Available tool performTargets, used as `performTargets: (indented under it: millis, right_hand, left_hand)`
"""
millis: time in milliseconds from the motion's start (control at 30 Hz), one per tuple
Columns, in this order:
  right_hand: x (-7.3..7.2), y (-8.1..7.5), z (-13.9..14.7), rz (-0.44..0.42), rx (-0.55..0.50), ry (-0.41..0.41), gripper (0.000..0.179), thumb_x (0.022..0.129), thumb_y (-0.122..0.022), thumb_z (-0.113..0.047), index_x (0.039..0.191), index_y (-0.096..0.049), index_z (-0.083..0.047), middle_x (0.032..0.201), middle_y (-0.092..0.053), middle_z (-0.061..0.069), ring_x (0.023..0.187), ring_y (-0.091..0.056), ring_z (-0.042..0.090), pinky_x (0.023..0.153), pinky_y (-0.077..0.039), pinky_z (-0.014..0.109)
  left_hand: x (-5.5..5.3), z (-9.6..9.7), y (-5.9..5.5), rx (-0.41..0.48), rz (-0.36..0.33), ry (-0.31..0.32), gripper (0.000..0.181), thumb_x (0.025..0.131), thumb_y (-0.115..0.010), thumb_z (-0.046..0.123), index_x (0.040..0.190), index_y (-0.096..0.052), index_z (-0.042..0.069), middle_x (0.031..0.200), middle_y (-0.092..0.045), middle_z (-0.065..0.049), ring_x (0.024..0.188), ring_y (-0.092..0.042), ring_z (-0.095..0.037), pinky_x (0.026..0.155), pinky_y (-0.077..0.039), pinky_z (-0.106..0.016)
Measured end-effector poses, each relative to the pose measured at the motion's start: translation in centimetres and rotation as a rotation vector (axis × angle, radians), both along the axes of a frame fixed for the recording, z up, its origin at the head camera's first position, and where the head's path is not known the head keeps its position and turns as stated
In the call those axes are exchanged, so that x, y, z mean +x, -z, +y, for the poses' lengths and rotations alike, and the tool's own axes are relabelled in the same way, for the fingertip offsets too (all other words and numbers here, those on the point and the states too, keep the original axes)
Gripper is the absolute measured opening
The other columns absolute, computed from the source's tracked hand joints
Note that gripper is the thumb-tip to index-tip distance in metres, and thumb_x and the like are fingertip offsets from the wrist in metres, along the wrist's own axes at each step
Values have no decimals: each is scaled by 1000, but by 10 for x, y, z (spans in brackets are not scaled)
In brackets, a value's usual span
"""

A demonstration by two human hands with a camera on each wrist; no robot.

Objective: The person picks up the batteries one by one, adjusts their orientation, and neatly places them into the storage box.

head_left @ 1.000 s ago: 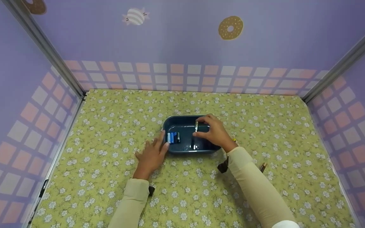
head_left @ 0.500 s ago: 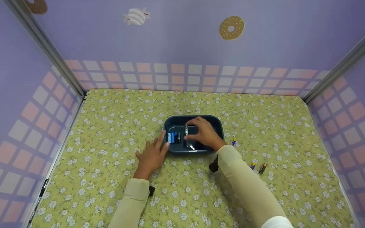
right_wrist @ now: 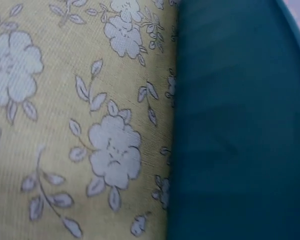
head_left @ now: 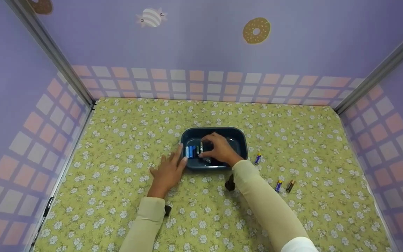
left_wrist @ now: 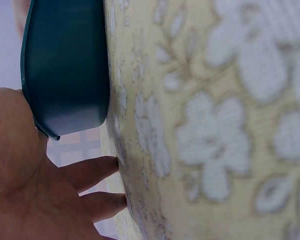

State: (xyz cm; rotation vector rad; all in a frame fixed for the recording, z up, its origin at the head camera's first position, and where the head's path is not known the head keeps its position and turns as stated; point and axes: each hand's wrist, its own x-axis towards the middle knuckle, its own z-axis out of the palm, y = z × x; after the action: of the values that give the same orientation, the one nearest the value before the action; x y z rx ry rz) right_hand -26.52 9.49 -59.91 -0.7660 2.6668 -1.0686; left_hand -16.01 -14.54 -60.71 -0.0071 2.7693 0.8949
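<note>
A dark teal plastic tray [head_left: 239, 141] sits on the cloth. Inside it, by the left end, several blue and dark batteries [head_left: 190, 152] lie side by side in a row. My right hand [head_left: 220, 149] reaches into the tray and pinches another battery [head_left: 201, 147] between thumb and fingers, just right of that row. My left hand [head_left: 168, 171] rests at the tray's left end, with thumb and forefinger at the rim. In the left wrist view, its other fingers [left_wrist: 97, 172] are spread down to the cloth. The right wrist view shows only the tray's outer wall [right_wrist: 240, 125] and cloth.
Right of the tray lie two blue batteries with yellow ends, one nearer battery [head_left: 278, 186] and one farther battery [head_left: 257, 159]. A black and copper battery [head_left: 290, 186] lies beside the nearer one. Purple panels [head_left: 201, 45] enclose the flowered cloth [head_left: 135, 122] at the back and sides.
My right hand has moved left inside the tray, bringing the pinched battery up beside the row. Its arm now uncovers the loose batteries on the right. My left hand has stayed put.
</note>
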Motion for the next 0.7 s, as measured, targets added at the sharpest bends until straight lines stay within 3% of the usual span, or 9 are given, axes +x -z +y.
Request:
performTargets:
  millis: [700]
  right_hand:
    - [-5, 12, -3, -31, 64, 5, 57, 79, -90, -37, 126, -70, -13, 120, -65, 9, 110, -62, 25, 98, -53, 43]
  left_hand:
    - [0, 0, -1, 12, -2, 0, 64, 101, -19, 76, 157, 3, 58, 170, -25, -4, 157, -8, -45, 103, 1, -91]
